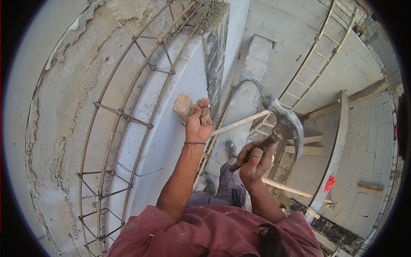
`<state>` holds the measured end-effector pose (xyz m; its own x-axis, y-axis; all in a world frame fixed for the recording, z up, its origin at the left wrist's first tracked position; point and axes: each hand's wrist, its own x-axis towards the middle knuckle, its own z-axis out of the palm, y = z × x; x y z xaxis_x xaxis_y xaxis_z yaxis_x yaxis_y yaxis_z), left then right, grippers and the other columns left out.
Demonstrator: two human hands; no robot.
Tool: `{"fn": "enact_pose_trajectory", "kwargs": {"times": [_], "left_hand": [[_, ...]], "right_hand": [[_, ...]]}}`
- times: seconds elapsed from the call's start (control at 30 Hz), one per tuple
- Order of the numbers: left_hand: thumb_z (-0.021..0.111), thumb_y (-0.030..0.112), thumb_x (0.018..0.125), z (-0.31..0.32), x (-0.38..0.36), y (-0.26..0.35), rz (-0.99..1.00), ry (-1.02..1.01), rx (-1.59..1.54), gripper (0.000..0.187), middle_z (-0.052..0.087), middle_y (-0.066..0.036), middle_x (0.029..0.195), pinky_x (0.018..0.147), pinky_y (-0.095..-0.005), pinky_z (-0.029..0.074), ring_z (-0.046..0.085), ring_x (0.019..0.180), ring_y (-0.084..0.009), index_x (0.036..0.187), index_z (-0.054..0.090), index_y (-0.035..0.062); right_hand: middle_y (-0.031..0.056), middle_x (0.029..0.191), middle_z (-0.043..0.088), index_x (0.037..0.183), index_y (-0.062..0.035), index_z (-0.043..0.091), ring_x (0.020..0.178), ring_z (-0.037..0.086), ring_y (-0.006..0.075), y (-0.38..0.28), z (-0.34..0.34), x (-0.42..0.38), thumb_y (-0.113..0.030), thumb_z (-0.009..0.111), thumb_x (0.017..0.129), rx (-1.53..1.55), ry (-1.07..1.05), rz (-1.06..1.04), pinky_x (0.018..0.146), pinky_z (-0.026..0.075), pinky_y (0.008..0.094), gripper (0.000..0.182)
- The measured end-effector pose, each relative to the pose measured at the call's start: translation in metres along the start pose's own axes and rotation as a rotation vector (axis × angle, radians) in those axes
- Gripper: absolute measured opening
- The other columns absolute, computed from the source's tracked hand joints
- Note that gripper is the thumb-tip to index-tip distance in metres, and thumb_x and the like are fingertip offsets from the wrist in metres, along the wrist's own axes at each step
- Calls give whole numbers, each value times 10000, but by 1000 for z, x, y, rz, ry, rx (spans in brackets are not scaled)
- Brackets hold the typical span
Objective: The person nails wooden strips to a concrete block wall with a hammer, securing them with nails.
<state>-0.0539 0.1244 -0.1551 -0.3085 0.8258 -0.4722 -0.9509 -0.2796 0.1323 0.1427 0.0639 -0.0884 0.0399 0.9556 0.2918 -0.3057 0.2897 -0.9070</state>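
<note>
A claw hammer point(282, 126) is raised at centre right, its metal head up and its curved claw pointing down to the right. My right hand point(257, 162) is wrapped round its handle. Left of it my left hand point(199, 124) is closed, with the fingertips pinching a small thin piece, perhaps a nail, too small to make out. Beside those fingers a wooden block point(183, 106) sits at the edge of the pale wall face point(171, 141). The hammer head is apart from my left hand.
Curved rusty rebar cages point(124, 115) run along the wall's left side. A ladder point(319, 55) leans at the upper right. Wooden braces point(242, 123) cross below the hands. A red cloth-like piece point(329, 183) lies on a long beam point(336, 150). My feet show far below.
</note>
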Motion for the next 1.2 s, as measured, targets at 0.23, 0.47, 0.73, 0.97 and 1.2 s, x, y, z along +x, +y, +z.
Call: {"fn": "enact_pose_trajectory", "kwargs": {"times": [0.23, 0.47, 0.73, 0.97, 1.2], "left_hand": [[578, 101, 1035, -6, 5, 3, -1, 34, 44, 279, 643, -86, 1332, 462, -184, 313, 584, 1292, -122, 1302, 567, 22], [588, 94, 1028, -10, 6, 4, -6, 18, 52, 256, 644, -87, 1327, 461, -183, 317, 570, 1305, -127, 1275, 582, 24], [559, 139, 1048, -13, 5, 4, 42, 1, 114, 240, 658, -79, 1267, 489, -176, 371, 588, 1287, -168, 1251, 602, 18], [560, 116, 1048, -25, 18, 6, 30, -31, 87, 244, 641, -51, 1307, 476, -176, 349, 567, 1316, -148, 1270, 585, 21], [556, 160, 1055, -21, 4, 6, 70, -130, 146, 406, 528, -76, 1500, 488, -182, 350, 497, 1402, -156, 1425, 485, 10]], "right_hand": [[74, 661, 587, 1005, -9, 545, 526, 552, 122, 17, -10, 19, -198, 529, 1055, -413, -280, 200, 480, 398, 314, 196], [54, 645, 579, 1037, 2, 573, 514, 528, 127, 41, -7, 9, -204, 551, 1048, -320, -228, 84, 494, 407, 325, 207], [4, 636, 487, 990, -32, 519, 480, 431, 74, -14, 15, 23, -188, 480, 1068, 288, 160, 11, 435, 349, 256, 179], [-53, 606, 424, 942, -39, 504, 527, 408, 55, 59, -24, 7, -243, 566, 1049, -474, -401, 230, 459, 331, 257, 239], [-58, 578, 407, 900, -100, 446, 434, 378, 30, 40, -53, -19, -253, 508, 1086, -178, -137, 435, 389, 288, 219, 249]]}}
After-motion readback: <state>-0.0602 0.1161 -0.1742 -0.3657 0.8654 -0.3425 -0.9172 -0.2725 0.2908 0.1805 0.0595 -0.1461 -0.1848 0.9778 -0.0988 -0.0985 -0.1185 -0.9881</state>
